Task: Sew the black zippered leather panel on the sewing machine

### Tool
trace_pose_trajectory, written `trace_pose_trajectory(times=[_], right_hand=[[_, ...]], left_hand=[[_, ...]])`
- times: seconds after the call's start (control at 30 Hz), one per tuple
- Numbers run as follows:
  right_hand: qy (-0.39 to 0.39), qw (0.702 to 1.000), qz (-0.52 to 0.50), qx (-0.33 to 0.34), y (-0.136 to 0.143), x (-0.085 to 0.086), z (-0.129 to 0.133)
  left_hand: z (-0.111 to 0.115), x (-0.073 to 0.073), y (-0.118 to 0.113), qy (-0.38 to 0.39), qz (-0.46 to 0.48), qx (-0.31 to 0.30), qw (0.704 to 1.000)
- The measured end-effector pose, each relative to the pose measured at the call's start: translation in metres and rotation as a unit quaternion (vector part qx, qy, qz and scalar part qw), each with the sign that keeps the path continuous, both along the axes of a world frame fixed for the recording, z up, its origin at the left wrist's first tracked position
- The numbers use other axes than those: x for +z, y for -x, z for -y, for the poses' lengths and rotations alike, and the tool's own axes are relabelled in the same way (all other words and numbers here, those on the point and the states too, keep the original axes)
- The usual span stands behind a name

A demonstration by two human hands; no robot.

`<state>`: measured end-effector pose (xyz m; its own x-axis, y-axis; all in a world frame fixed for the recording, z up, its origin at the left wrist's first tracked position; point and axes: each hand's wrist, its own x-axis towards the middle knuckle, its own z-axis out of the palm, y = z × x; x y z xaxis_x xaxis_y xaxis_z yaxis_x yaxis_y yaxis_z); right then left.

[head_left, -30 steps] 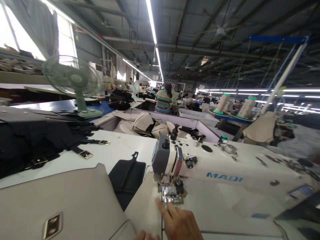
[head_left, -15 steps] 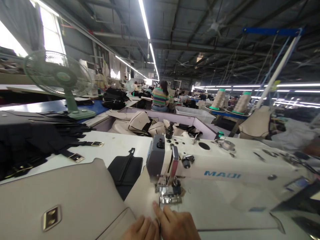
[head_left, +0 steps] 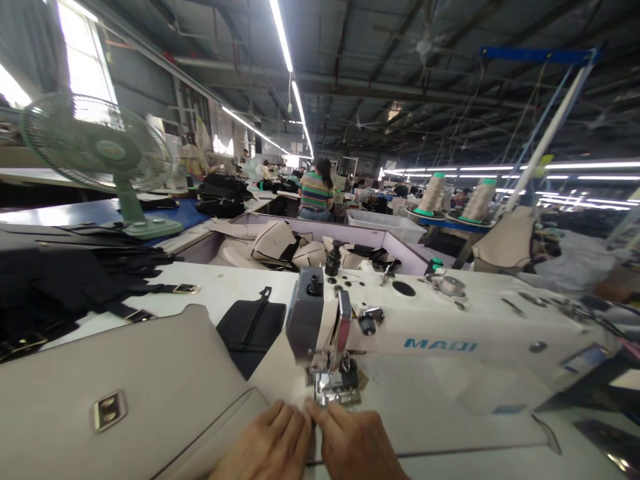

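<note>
A beige leather-like bag piece [head_left: 170, 367] with dark edging and a gold metal clasp plate [head_left: 109, 411] lies across the left of the table. Its right part reaches under the head of a white sewing machine [head_left: 430, 323]. Just in front of the metal presser foot [head_left: 337, 390], my left hand [head_left: 273, 437] is closed over the bag piece's edge, fingers together. Beside it my right hand [head_left: 357, 440] grips the same edge, its index finger pointing at the foot. The fingertips of both hands nearly meet; what lies beneath them is partly hidden.
Black straps with buckles [head_left: 90, 293] are heaped at left, near a black flat piece [head_left: 255, 327]. A green fan [head_left: 125, 173] stands behind. Beyond the machine, a bin [head_left: 400, 250] holds beige pieces. Thread cones [head_left: 431, 195] stand at right; a person in stripes [head_left: 316, 193] sits farther off.
My left hand has moved forward, up alongside the right hand near the presser foot. The bag piece has shifted slightly, its clasp plate now higher and farther right. The whole view has moved a little.
</note>
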<state>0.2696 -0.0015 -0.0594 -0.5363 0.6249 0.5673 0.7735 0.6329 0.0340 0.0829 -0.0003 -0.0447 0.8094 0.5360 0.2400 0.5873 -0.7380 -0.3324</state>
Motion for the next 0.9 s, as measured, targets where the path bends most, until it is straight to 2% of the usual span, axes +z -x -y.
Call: trace_pose_trajectory(times=[0.13, 0.2, 0.27, 0.43, 0.57, 0.6, 0.67, 0.77, 0.9], right_hand=[[0.117, 0.993, 0.006, -0.026, -0.003, 0.022, 0.008], [0.119, 0.992, -0.003, -0.040, -0.004, 0.032, 0.010], [0.084, 0.995, 0.015, -0.046, -0.002, 0.036, 0.010], [0.036, 0.994, 0.098, 0.010, 0.009, 0.024, -0.001], [0.026, 0.993, 0.106, 0.039, 0.012, 0.015, -0.009], [0.027, 0.993, 0.105, 0.041, 0.011, 0.015, -0.009], [0.029, 0.993, 0.105, 0.046, 0.010, 0.016, -0.010], [0.034, 0.993, 0.104, 0.054, 0.008, 0.018, -0.010], [0.035, 0.992, 0.111, 0.055, 0.009, 0.021, -0.009]], left_hand=[[-0.003, 0.017, -0.002, 0.015, -0.042, 0.020, 0.999], [-0.006, 0.026, -0.002, 0.021, -0.050, 0.038, 0.998], [-0.008, 0.033, -0.003, 0.044, -0.050, 0.056, 0.996], [-0.017, 0.044, -0.003, 0.119, -0.031, 0.066, 0.990], [-0.019, 0.044, 0.002, 0.126, -0.020, 0.036, 0.991], [-0.017, 0.042, 0.005, 0.102, -0.014, 0.023, 0.994], [-0.010, 0.037, 0.014, 0.003, 0.020, -0.001, 1.000], [0.002, 0.028, 0.032, -0.143, 0.069, -0.008, 0.987], [0.008, 0.028, 0.049, -0.154, 0.030, -0.026, 0.987]])
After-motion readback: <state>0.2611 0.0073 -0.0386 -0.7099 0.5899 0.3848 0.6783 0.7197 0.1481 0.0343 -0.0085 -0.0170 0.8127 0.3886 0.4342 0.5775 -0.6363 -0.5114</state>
